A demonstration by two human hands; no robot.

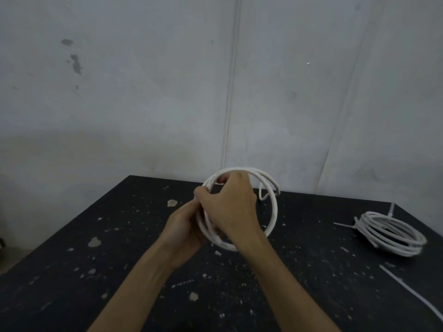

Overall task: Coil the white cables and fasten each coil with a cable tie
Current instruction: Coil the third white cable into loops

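Well left of the tied coil (393,233), both hands hold the loose coil (274,212) upright over the worktop (115,264) — likely to stop its springy loops splaying before a tie goes on. Fingers of the left hand (183,233) curl round the loops' side; those of the right hand (231,207) pinch the top. White, stiff cable — free end poking out

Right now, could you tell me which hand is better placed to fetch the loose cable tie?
Probably the right hand: the cable tie lies on its side, while the left hand grips the coil.
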